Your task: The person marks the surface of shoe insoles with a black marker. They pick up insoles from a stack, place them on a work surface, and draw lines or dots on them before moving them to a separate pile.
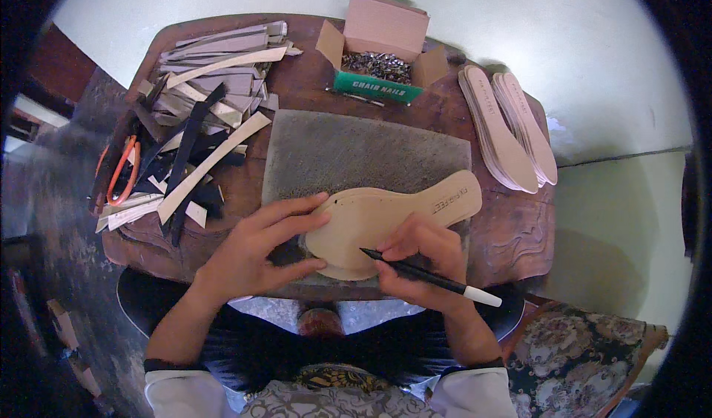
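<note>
A beige shoe insole (371, 214) lies on a dark grey mat (371, 140), its broad end to the left and its narrow printed end to the upper right. More than one layer shows along its edge. My left hand (263, 247) grips the broad end, fingers on the far edge and thumb on the near edge. Between the fingers and thumb of my right hand (423, 258) is a black pen (415, 270) with a white end. Its dark tip points left, over the insole's near part; whether it touches the surface I cannot tell.
Behind the mat stands an open green carton (377, 87) full of small nails. Two stacks of insoles (498, 132) lie at the table's right. Cut strips (222, 69) and orange-handled scissors (123, 172) are heaped on the left. A wall (578, 32) rises behind the wooden table (512, 232).
</note>
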